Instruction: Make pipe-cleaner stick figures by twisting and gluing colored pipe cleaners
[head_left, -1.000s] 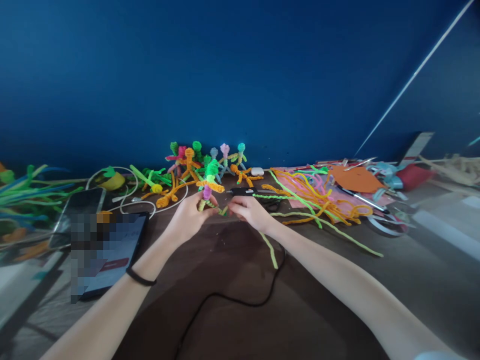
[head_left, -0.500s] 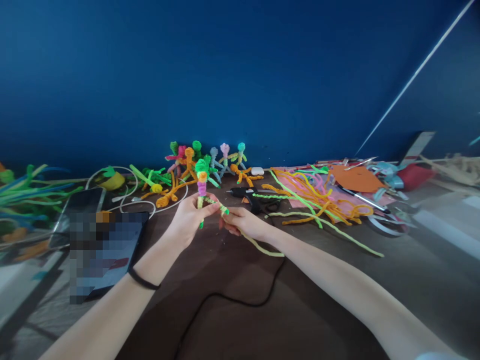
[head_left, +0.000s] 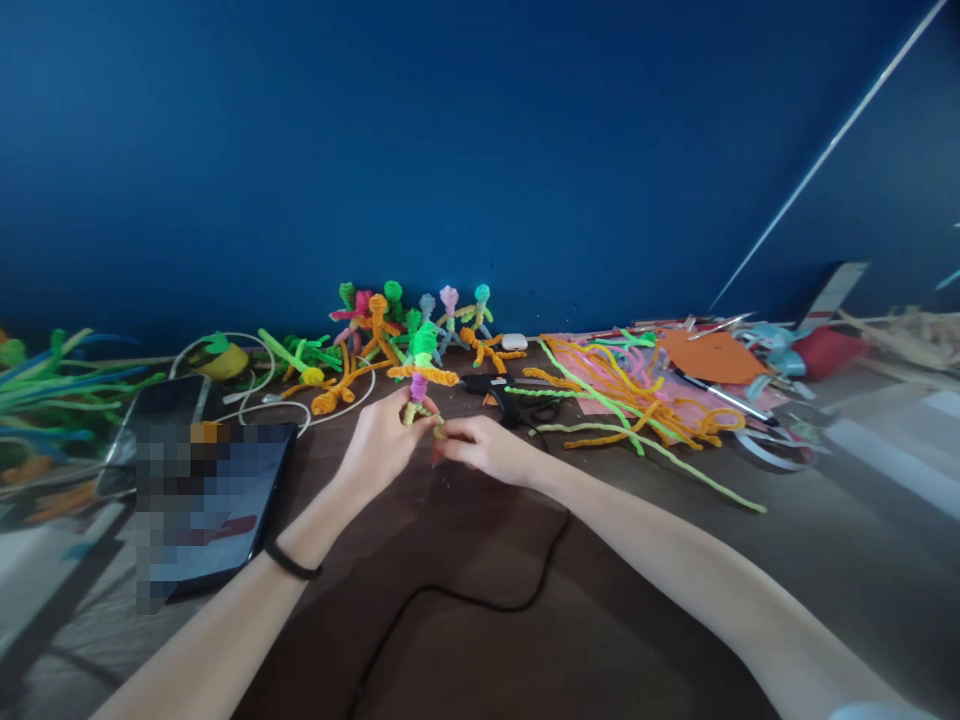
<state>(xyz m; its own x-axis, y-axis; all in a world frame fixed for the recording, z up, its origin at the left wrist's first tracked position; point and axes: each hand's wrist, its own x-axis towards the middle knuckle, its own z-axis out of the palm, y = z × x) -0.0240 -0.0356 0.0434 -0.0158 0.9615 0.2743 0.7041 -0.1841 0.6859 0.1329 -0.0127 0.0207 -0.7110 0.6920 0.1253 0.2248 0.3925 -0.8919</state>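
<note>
A pipe-cleaner figure (head_left: 419, 385) stands upright in my left hand (head_left: 379, 440), whose thumb and fingers pinch its lower part. It has a bright green head, a yellow neck, orange arms stretched sideways, a purple middle and pale yellow-green legs. My right hand (head_left: 487, 450) is closed on the end of one pale leg, just right of the left fingertips. The fingers partly hide the legs. Behind the right hand lies a black glue gun (head_left: 504, 395), apart from it.
Several finished pipe-cleaner figures (head_left: 379, 320) stand along the blue wall. Loose pipe cleaners (head_left: 637, 400) and orange paper (head_left: 712, 357) lie at right. At left are a tablet (head_left: 247, 510), a phone (head_left: 157, 420) and a white cable (head_left: 274, 365). A black cord (head_left: 480, 605) crosses the table's front.
The figure has turned so its orange arms show sideways, and has shifted slightly right. The pale strand that trailed below my right hand no longer shows. My right hand has moved slightly left.
</note>
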